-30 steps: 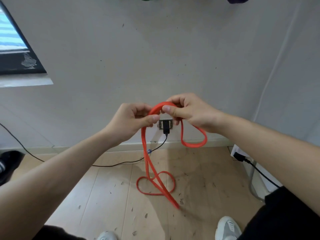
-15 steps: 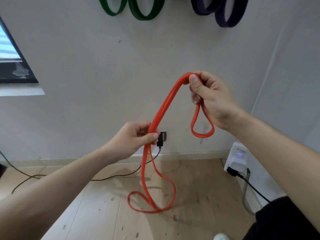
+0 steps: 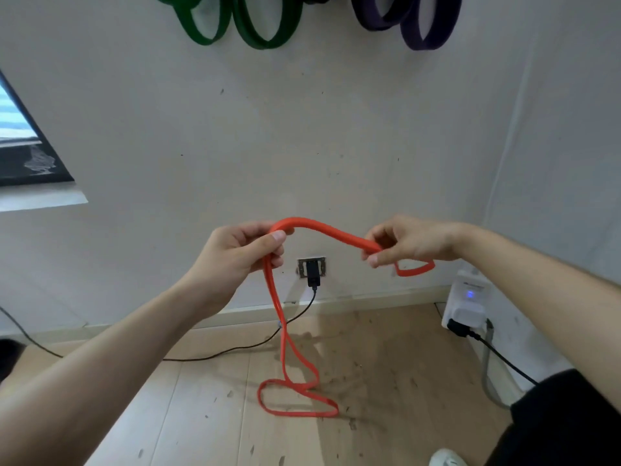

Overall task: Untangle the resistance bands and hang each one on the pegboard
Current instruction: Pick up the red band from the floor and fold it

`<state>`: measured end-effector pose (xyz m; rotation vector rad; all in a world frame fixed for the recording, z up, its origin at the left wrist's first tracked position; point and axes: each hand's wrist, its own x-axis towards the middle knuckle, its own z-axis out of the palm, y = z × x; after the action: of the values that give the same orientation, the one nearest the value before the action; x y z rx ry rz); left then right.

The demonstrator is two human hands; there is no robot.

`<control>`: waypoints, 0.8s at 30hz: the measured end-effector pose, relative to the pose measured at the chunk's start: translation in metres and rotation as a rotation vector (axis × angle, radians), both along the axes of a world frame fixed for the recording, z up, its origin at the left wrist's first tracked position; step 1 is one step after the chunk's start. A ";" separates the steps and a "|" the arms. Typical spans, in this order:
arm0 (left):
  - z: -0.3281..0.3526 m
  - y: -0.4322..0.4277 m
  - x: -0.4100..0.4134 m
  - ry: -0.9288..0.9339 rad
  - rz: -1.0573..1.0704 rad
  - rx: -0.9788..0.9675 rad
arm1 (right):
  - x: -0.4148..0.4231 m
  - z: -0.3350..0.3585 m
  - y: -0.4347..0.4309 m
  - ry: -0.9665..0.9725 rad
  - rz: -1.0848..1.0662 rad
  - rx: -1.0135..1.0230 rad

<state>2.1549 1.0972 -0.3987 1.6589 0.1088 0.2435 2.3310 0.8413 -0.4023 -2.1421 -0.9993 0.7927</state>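
Note:
A long red resistance band (image 3: 331,231) arches between my two hands in front of the wall. My left hand (image 3: 235,255) pinches it at the left end of the arch, thumb on top. From there the band drops to the wooden floor and lies in a twisted loop. My right hand (image 3: 406,242) grips the band on the right, and a short loop sticks out below the fingers. Green bands (image 3: 255,25) and purple bands (image 3: 416,25) hang on the wall at the top edge. The pegboard itself is out of view.
A wall socket with a black plug (image 3: 312,269) sits low on the wall, its cable running left across the floor. A white power adapter (image 3: 465,306) with a blue light stands at the right corner. A dark window frame (image 3: 30,153) is at left. My white shoe (image 3: 447,459) shows below.
My right hand has come down from its raised position to the height of my left hand and moved right. The band now arches flat between them. The view has tilted slightly upward.

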 end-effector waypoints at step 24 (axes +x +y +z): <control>-0.020 -0.001 -0.001 0.004 -0.141 0.443 | -0.065 0.044 0.060 -0.053 -0.339 0.892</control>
<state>2.1535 1.0960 -0.4182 2.0975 -0.0657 0.1636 2.2665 0.9014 -0.3585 -1.4774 -0.7700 0.0712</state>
